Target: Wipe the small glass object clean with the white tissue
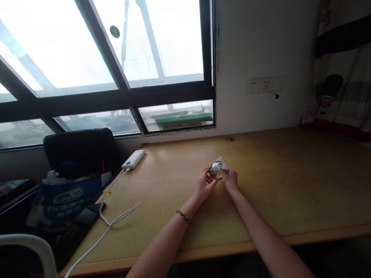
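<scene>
My left hand (205, 183) is closed around the left side of a small shiny, see-through object with dark brown edges (213, 173); its exact kind is not clear at this size. On the other side, my right hand (229, 179) pinches a thin white piece, like tissue or cloth (223, 164), against that object. Both hands meet above the middle of the yellowish wooden table (174, 216). Part of the object is hidden behind my fingers. A beaded bracelet (183, 217) circles my left wrist.
A white power bank (133, 159) with a white cable (111, 223) lies along the table's left edge. Beyond that edge are a black chair (82, 148) and a blue printed bag (68, 199). A window (162, 92) and wall sockets (265, 85) are behind the table.
</scene>
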